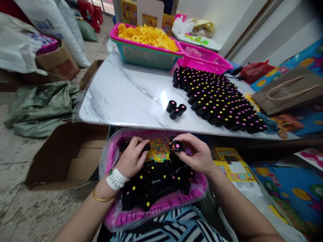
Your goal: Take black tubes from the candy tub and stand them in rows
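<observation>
Both hands work over a pink tray (pixel 176 201) on the lap, near the marble table (pixel 121 97). Left hand (pixel 131 158) is curled around a black tube (pixel 145 147), fingers closed on it. Right hand (pixel 196 154) pinches a black cap (pixel 176 146) with a pink dot between thumb and fingertips. Colourful beads (pixel 158 151) and more black tubes fill the tray. Three tubes (pixel 175 109) stand alone on the table, left of a large rowed batch (pixel 219 101); a basket of yellow rings (pixel 146 37) sits far.

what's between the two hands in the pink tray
In the head view, a patch of small multicoloured beads shows between the left hand and the right hand, with black tubes just below.
</observation>
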A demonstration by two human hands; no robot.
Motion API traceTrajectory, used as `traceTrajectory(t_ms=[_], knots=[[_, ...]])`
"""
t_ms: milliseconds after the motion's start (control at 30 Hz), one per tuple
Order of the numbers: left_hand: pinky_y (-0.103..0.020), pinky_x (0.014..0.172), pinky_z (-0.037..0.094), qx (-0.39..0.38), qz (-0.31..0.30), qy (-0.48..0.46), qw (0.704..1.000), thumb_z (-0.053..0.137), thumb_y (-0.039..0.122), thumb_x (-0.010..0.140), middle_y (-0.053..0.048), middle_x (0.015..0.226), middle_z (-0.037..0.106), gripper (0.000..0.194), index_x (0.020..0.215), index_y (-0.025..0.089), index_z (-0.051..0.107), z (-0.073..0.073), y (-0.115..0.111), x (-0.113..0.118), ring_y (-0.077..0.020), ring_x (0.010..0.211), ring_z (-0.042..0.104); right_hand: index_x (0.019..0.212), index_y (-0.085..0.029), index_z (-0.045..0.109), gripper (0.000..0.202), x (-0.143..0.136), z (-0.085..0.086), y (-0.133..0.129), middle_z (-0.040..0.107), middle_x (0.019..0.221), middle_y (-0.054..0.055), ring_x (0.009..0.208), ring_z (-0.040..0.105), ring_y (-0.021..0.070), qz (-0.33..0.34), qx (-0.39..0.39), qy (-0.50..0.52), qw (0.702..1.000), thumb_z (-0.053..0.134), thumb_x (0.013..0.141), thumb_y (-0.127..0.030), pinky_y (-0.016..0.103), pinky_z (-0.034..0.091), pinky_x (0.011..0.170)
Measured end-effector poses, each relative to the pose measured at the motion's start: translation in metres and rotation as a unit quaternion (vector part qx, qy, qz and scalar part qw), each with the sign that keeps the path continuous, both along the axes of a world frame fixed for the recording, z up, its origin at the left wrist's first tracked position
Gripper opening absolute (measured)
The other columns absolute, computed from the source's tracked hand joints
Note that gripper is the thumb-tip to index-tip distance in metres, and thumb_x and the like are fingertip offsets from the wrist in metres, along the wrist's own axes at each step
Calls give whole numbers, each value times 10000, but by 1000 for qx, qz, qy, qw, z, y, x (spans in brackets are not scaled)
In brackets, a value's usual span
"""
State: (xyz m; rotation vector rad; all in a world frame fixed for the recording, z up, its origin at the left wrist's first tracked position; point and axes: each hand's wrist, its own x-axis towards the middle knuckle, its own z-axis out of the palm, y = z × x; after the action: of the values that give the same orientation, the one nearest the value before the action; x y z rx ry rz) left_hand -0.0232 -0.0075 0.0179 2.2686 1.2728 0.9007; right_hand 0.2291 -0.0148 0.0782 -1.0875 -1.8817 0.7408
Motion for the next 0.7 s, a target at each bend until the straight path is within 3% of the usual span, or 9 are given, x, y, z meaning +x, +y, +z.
traceTrajectory(t_ms=[67, 133, 200, 300, 433, 533, 633, 700], knots=[[-377, 918, 505, -9, -12, 1, 1000, 458, 183, 892, -105, 1072, 533, 313, 1193, 170, 542, 2, -1, -1, -220, 1030, 562, 1097, -224, 613, 299, 6, 6, 5, 683, 1003, 43, 847, 664, 167, -113, 44, 11, 993, 663, 802, -216, 316, 557, 784], [-365, 910, 511, -18, -23, 2, 1000, 468, 178, 884, -97, 1079, 545, 283, 1156, 183, 545, 2, -1, -2, -215, 1037, 570, 1085, -217, 618, 312, 12, 8, 17, 690, 960, 35, 718, 644, 149, -245, 85, -17, 966, 697, 787, -265, 296, 546, 677], [-359, 905, 513, -17, -31, 2, 999, 480, 179, 879, -91, 1080, 561, 263, 1135, 187, 541, 0, 0, -2, -211, 1033, 581, 1079, -211, 633, 323, 18, 8, 33, 701, 930, 30, 626, 610, 136, -329, 97, -66, 937, 711, 777, -295, 290, 524, 619], [-354, 892, 515, -9, -29, -10, 999, 504, 198, 880, -80, 1060, 595, 234, 1110, 199, 543, 0, 1, -2, -206, 1008, 603, 1119, -213, 638, 345, 23, 8, 47, 715, 931, 30, 578, 585, 130, -337, 94, -127, 928, 687, 793, -315, 313, 528, 658], [-332, 835, 530, -32, -12, -50, 998, 564, 243, 865, -69, 1024, 640, 212, 1074, 201, 569, 6, 0, -3, -197, 955, 632, 1133, -223, 635, 306, 16, 6, 22, 685, 988, 58, 615, 585, 144, -333, 151, -122, 923, 644, 837, -302, 330, 541, 674], [-306, 763, 544, -97, -9, -88, 991, 643, 294, 821, -56, 971, 669, 251, 1044, 191, 594, 10, -1, -2, -172, 833, 653, 1096, -242, 645, 248, -1, -1, -8, 675, 964, 62, 706, 626, 174, -255, 136, -109, 951, 631, 848, -243, 330, 561, 673], [-282, 694, 550, -193, -26, -156, 968, 690, 353, 782, -27, 856, 674, 307, 1018, 176, 605, 11, 0, 1, -146, 713, 647, 1313, -256, 526, 457, -21, -12, -20, 640, 1214, 72, 1048, 644, 204, -18, 55, -142, 988, 553, 868, -155, 353, 568, 890], [-270, 657, 548, -255, -39, -204, 944, 682, 377, 784, -22, 813, 673, 307, 990, 164, 602, 10, -1, 4, -143, 688, 650, 1425, -246, 409, 577, -31, -20, -17, 495, 1431, 77, 1274, 524, 197, 131, 33, -168, 976, 468, 874, -85, 358, 496, 1037]])
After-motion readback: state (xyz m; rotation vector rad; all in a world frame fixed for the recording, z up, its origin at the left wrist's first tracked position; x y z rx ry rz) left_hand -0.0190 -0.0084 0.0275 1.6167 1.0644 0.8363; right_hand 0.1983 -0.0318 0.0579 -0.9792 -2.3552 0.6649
